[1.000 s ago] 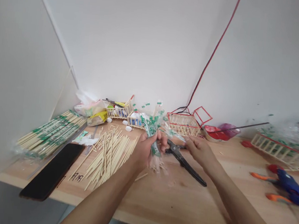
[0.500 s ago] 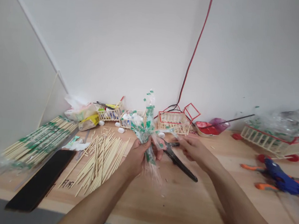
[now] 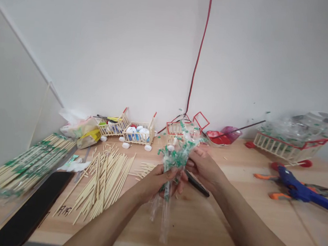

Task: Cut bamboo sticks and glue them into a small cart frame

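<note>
CRAFT BENCH: On a wooden table [image 3: 257, 182], a stack of still-wrapped sticks [image 3: 23, 161] fills the frame's left edge, and bare sticks [image 3: 103, 179] lie spread left of centre. At centre, the left hand [image 3: 155, 180] curls its fingers round a bunch of crumpled green-printed wrappers [image 3: 176, 157]. The right hand [image 3: 206, 169] pinches its upper part, with black cutters [image 3: 197, 185] lying beneath.

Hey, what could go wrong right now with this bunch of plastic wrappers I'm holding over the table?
The wrapper bundle between your left hand and right hand trails loose ends that might slip out and scatter. The black scissors lie just under your right hand, so lowering it could nick a finger. Your left forearm passes near the loose bamboo sticks and might sweep them off.
</note>
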Tool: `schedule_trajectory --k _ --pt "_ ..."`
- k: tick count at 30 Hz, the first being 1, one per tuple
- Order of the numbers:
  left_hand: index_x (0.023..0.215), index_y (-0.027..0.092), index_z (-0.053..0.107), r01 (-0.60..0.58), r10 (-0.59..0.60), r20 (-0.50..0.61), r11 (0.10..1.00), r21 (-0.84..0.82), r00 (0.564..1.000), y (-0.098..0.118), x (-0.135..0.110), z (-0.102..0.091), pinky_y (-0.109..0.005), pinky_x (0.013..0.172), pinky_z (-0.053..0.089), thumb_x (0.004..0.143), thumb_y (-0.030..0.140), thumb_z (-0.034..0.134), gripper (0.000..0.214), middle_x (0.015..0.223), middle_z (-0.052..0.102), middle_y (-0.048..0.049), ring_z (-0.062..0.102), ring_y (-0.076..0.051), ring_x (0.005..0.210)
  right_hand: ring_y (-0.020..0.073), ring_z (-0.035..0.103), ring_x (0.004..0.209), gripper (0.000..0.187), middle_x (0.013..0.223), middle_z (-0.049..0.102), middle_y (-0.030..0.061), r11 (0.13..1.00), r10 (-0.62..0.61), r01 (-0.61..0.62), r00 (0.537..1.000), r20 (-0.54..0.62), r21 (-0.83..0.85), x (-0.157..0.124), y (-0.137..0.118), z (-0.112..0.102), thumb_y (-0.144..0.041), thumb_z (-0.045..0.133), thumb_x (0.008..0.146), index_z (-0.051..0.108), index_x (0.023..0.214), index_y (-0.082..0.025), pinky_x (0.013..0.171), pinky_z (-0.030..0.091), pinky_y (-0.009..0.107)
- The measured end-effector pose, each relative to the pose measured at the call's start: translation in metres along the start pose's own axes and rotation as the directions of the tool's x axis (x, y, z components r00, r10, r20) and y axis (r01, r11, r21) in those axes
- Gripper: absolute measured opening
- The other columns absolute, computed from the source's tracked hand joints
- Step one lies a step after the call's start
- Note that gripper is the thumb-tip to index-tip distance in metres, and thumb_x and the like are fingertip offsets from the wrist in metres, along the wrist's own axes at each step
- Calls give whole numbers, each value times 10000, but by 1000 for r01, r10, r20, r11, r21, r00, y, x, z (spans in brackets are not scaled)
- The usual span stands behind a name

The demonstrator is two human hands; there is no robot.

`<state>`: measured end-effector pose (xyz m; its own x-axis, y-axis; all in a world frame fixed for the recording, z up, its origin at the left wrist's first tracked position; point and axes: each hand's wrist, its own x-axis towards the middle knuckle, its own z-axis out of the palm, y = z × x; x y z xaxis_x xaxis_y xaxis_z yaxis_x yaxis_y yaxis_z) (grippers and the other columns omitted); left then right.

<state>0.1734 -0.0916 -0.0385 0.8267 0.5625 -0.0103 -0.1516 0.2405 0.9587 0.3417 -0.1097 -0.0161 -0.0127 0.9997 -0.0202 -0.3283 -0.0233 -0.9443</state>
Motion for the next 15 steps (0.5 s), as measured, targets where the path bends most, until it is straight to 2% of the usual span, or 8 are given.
schedule_trajectory --k 3,5,8,10,12,14,15 --pt "1086 129 643 25 -27 21 998 63 999 3 -2 -1 -202 371 169 856 542 533 485 679 638 -43 351 -41 373 37 215 443 431 510 289 -80 992 -117 110 986 -116 -66 2 0 -3 -384 742 673 368 589 -188 401 137 168" --pt "1082 112 654 40 -41 13 995 90 999 5 -3 -2 -205 375 178 833 548 564 510 653 639 -45 365 -46 376 44 246 443 427 513 295 -75 979 -200 187 954 -223 -79 3 -2 -7 -400 727 701 370 592 -194 390 167 172" --pt "990 94 681 54 -46 -76 992 112 996 9 -4 -7 -199 367 177 824 537 581 483 587 617 -33 357 -47 370 42 259 431 435 504 315 -76 966 -251 257 900 -356 -31 6 -10 -18 -479 743 700 420 630 -196 363 178 168" --pt "919 100 681 32 -13 -191 995 98 981 12 -3 -12 -185 359 168 819 519 597 439 542 584 -10 350 -45 367 33 255 423 435 507 333 -80 951 -279 310 869 -409 10 6 -18 -27 -489 791 639 477 665 -190 341 154 155" --pt "865 117 664 -49 60 -347 998 41 936 15 -1 -19 -170 355 170 803 501 625 391 513 542 23 348 -40 367 27 259 420 423 528 362 -82 931 -309 363 842 -442 41 6 -26 -36 -474 818 594 536 719 -185 328 142 139" --pt "837 135 638 -182 145 -507 983 -23 850 17 0 -25 -156 363 207 774 475 667 347 507 512 50 368 -38 380 25 250 410 408 530 365 -88 924 -315 379 835 -452 56 5 -32 -41 -462 818 590 561 747 -188 324 142 132" --pt "828 140 628 -252 182 -574 967 -44 798 19 1 -27 -152 380 248 755 463 690 337 520 518 53 395 -38 398 26 240 404 399 521 360 -90 932 -303 358 849 -434 49 3 -34 -41 -463 813 596 560 738 -189 324 138 135"
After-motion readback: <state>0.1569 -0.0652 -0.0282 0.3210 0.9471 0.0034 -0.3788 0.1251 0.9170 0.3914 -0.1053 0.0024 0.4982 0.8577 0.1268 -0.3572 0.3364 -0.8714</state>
